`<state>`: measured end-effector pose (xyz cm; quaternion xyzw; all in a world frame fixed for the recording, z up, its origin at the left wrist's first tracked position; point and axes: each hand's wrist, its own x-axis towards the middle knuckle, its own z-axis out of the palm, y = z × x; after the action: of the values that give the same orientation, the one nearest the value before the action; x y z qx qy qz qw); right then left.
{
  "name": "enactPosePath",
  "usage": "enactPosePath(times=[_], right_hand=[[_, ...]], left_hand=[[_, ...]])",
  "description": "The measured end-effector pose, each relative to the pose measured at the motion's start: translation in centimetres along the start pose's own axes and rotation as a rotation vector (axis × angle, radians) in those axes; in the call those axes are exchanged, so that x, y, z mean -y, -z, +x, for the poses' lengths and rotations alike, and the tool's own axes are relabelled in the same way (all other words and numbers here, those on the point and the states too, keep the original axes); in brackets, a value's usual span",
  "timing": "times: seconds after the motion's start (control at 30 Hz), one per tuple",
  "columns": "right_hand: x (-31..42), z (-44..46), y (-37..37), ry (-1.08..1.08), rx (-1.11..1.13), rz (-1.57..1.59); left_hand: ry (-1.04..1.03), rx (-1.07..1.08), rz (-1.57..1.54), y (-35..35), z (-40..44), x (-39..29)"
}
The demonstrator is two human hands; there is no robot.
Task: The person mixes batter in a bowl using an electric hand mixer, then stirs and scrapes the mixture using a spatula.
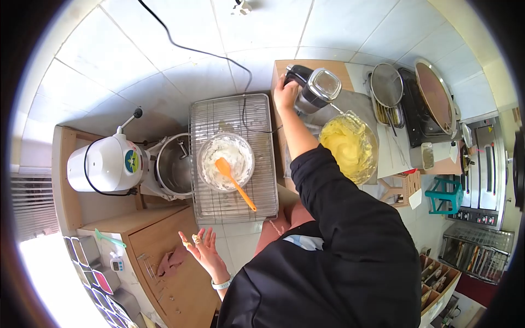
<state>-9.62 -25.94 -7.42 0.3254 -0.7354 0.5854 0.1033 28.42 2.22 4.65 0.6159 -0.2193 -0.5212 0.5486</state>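
Note:
My right hand (285, 96) grips the black handle of a hand mixer (318, 90). The mixer's wire beaters (353, 120) sit at the upper rim of a clear bowl (374, 159), over thick yellow batter (344, 147). My left hand (205, 253) is held out low on the left with its fingers apart, holding nothing. Bits of pale yellow batter stick to its fingertips. Between the hands, a bowl (249, 174) smeared with white cream holds an orange spatula (232, 180), whose handle leans over the rim. This bowl rests on a wire rack (262, 202).
A white stand mixer (101, 164) with a steel bowl (168, 167) stands left of the rack. The hand mixer's cord (243, 117) crosses the rack. At the right are a sieve (386, 85), a round pan (436, 95) and a green stool (445, 194). A wooden cabinet (169, 262) stands lower left.

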Motion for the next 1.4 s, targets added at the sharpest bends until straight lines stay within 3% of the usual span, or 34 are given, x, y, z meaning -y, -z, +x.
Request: enactPosePath(times=[0.07, 0.13, 0.2, 0.33, 0.5, 0.57, 0.6, 0.63, 0.7, 0.77, 0.83, 0.87, 0.9, 0.93, 1.0, 1.1, 1.2, 1.33, 1.4], right_hand=[[-0.7, 0.8, -0.2, 0.057, -0.083, 0.029], [-1.9, 1.4, -0.5, 0.037, -0.029, -0.187], [-1.1, 1.7, -0.2, -0.149, 0.071, -0.174], [-0.9, 1.7, 0.3, -0.161, 0.027, -0.030], [-0.3, 0.9, 1.1, -0.135, -0.013, -0.091], [-1.3, 0.4, 0.4, -0.080, -0.081, -0.189], [-0.7, 0.1, 1.0, -0.142, 0.005, -0.133], [-0.9, -0.7, 0.7, -0.052, -0.006, -0.229], [1.4, -3.3, 0.9, -0.048, -0.014, -0.152], [6.3, -8.7, 2.9, -0.117, 0.154, 0.272], [8.3, -15.2, 6.0, -0.213, 0.673, 0.376], [8.3, -18.3, 7.4, -0.247, 1.006, 0.088], [4.7, -24.0, 7.9, 0.091, 1.054, -0.105], [4.3, -26.0, 9.4, 0.087, 1.247, -0.240], [2.0, -30.5, 10.7, -0.291, 1.369, -0.313], [1.4, -32.3, 10.5, -0.983, 1.438, -0.147], [2.0, -31.8, 10.9, -0.783, 1.488, -0.049], [7.1, -23.6, 16.3, -1.488, 1.517, 0.311], [8.1, -19.7, 20.2, -1.463, 1.533, 0.370]], left_hand=[[0.002, -0.023, 0.003, 0.2, 0.6, -0.1], [0.001, -0.030, 0.014, 0.4, 1.2, 0.0], [0.013, -0.016, 0.009, 0.8, 1.9, 0.6], [0.033, 0.004, -0.004, 0.0, 2.3, 0.5], [0.026, 0.082, -0.015, 0.3, 2.7, 0.6], [0.022, 0.057, -0.037, 0.4, 2.6, 0.4], [0.024, 0.045, -0.043, 0.5, 2.5, 0.4], [0.023, 0.028, -0.047, 0.7, 2.3, 0.3], [0.029, -0.019, -0.064, 1.3, 2.2, 0.2], [0.030, -0.036, -0.097, 2.2, 2.2, 0.7], [0.045, -0.052, -0.108, 2.7, 2.1, 0.9], [0.047, -0.059, -0.115, 3.0, 1.8, 0.9], [0.050, -0.062, -0.120, 3.1, 1.6, 0.9], [0.052, -0.063, -0.127, 3.3, 1.5, 1.0], [0.046, -0.059, -0.112, 3.5, 0.9, 0.8], [0.061, -0.023, -0.056, 3.2, 0.1, 1.0], [0.096, 0.046, 0.020, 2.9, -0.5, 1.0], [0.092, 0.312, 0.142, 1.7, -0.1, 1.5], [0.049, 0.503, 0.186, -0.5, -0.2, 0.7]])
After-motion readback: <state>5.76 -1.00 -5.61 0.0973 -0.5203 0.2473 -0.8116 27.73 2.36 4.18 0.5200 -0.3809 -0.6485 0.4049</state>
